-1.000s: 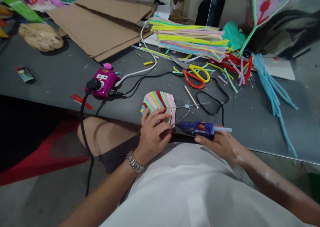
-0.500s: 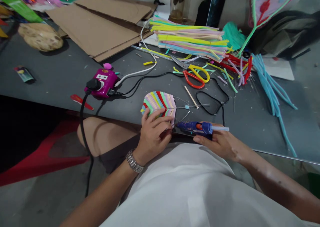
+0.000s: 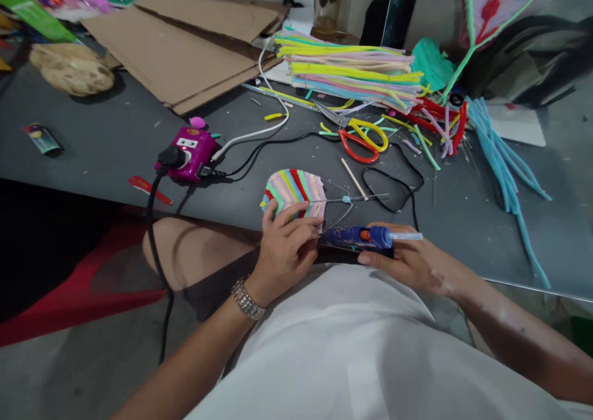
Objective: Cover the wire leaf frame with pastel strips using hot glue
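A leaf shape made of striped pipe cleaners point(image 3: 296, 183) lies at the table's front edge, with a wire frame point(image 3: 348, 207) sticking out to its right. My left hand point(image 3: 288, 241) holds the leaf at its near side, fingertips on the stripes and thumb tucked by the lower edge. My right hand point(image 3: 407, 260) is closed round a blue glue gun point(image 3: 354, 236) with a clear glue stick in its back end. The gun points left, its nozzle close to my left fingertips and the leaf's lower right corner; the very tip is hidden.
Scissors point(image 3: 359, 143) with red and yellow handles lie behind the leaf. Farther back are bundled pipe cleaners point(image 3: 347, 68) and cardboard sheets point(image 3: 185, 43). A purple power socket point(image 3: 188, 151) with cords stands left; loose blue pipe cleaners point(image 3: 503, 167) lie right.
The glue gun has shifted slightly left, bringing its nozzle nearer my left fingertips. My left hand and the leaf stay almost where they were.
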A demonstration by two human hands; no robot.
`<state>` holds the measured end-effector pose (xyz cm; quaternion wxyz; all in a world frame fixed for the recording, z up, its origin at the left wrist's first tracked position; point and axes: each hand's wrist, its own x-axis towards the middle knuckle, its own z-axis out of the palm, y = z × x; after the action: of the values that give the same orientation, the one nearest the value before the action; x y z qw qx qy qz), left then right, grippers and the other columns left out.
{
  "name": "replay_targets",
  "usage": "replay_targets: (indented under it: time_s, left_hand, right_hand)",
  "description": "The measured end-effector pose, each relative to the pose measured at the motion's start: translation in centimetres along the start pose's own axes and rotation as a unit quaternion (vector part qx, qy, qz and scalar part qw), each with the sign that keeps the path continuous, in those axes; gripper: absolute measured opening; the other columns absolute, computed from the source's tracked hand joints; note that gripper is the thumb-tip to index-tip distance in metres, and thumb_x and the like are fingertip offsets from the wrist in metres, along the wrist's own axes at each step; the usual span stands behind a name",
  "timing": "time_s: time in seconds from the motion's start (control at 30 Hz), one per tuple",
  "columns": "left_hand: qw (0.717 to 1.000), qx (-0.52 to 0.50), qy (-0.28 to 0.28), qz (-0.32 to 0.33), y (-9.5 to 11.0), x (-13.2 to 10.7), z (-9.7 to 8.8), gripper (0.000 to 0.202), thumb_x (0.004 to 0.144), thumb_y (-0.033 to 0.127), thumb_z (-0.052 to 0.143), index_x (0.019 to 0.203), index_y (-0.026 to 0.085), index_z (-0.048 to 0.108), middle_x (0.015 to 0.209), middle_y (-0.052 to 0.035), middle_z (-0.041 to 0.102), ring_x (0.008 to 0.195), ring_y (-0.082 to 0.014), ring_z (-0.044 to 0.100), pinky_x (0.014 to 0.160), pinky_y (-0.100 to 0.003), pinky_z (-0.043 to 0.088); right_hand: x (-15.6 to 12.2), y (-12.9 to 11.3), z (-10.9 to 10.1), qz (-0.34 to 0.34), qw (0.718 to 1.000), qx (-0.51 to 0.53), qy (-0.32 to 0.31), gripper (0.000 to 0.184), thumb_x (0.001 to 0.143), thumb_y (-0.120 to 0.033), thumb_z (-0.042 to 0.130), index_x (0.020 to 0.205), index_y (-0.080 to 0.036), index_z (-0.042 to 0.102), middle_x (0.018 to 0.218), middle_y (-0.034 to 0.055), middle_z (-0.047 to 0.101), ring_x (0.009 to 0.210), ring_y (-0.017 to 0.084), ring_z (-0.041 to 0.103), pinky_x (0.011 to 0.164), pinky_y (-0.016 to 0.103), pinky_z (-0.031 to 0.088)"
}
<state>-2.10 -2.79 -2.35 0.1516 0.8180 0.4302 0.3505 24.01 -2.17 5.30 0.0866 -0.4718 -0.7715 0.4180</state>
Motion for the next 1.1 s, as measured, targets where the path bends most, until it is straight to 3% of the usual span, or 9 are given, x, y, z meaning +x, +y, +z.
replay_targets:
  time_s: [0.33, 0.53, 0.7, 0.87, 1.0, 1.1]
  left_hand:
    - [1.0, 0.003, 0.002, 0.0, 0.0, 0.01, -0.01, 0.021, 0.083, 0.007, 0.063, 0.089, 0.026, 0.057, 0.114, 0.0008, 0.079, 0.132, -0.0285, 0.06, 0.123, -0.063, 0.024]
    - [1.0, 0.002, 0.002, 0.0, 0.12, 0.12, -0.05, 0.02, 0.083, 0.008, 0.061, 0.09, 0.026, 0.056, 0.114, 0.0002, 0.079, 0.131, -0.0281, 0.061, 0.123, -0.061, 0.023]
    - [1.0, 0.002, -0.002, -0.005, 0.19, 0.19, -0.18, 0.016, 0.085, 0.009, 0.06, 0.088, 0.025, 0.055, 0.113, -0.0005, 0.079, 0.131, -0.0283, 0.061, 0.123, -0.062, 0.023]
    - [1.0, -0.001, -0.011, -0.004, 0.05, 0.1, -0.3, 0.018, 0.084, 0.009, 0.06, 0.09, 0.025, 0.056, 0.115, -0.0005, 0.079, 0.132, -0.028, 0.06, 0.123, -0.062, 0.022]
    - [1.0, -0.004, -0.011, 0.0, 0.05, 0.1, -0.38, 0.018, 0.084, 0.009, 0.061, 0.089, 0.025, 0.057, 0.115, 0.0002, 0.079, 0.133, -0.0279, 0.059, 0.123, -0.063, 0.022]
    - [1.0, -0.002, -0.013, 0.002, 0.15, 0.19, -0.49, 0.016, 0.085, 0.009, 0.061, 0.087, 0.025, 0.058, 0.115, 0.0004, 0.079, 0.134, -0.0277, 0.059, 0.124, -0.063, 0.023]
  right_hand:
    - [0.09, 0.71, 0.71, 0.01, 1.0, -0.011, 0.003, 0.039, 0.101, -0.056, 0.053, 0.101, -0.022, 0.073, 0.098, 0.0063, 0.074, 0.086, 0.022, 0.067, 0.08, 0.034, 0.052]
    - [-0.13, 0.34, 0.44, 0.079, 0.995, 0.058, -0.003, 0.041, 0.098, -0.057, 0.053, 0.103, -0.022, 0.073, 0.089, 0.0038, 0.072, 0.081, 0.022, 0.066, 0.072, 0.032, 0.052]
    - [-0.29, 0.61, 0.7, 0.075, 0.996, 0.051, -0.02, 0.044, 0.097, -0.06, 0.053, 0.094, -0.02, 0.073, 0.082, 0.0028, 0.069, 0.077, 0.02, 0.063, 0.072, 0.031, 0.052]
    - [-0.22, 0.84, 0.8, 0.128, 0.99, 0.051, -0.025, 0.053, 0.095, -0.067, 0.051, 0.101, -0.02, 0.075, 0.076, 0.0019, 0.067, 0.075, 0.021, 0.063, 0.069, 0.031, 0.05]
    - [-0.1, 0.69, 0.79, 0.116, 0.991, 0.06, -0.026, 0.05, 0.096, -0.064, 0.053, 0.108, -0.02, 0.074, 0.075, 0.0011, 0.067, 0.075, 0.02, 0.062, 0.071, 0.032, 0.05]
    - [-0.1, 0.68, 0.81, 0.118, 0.991, 0.053, -0.029, 0.049, 0.096, -0.064, 0.052, 0.102, -0.02, 0.075, 0.075, 0.0007, 0.067, 0.072, 0.019, 0.062, 0.072, 0.032, 0.05]
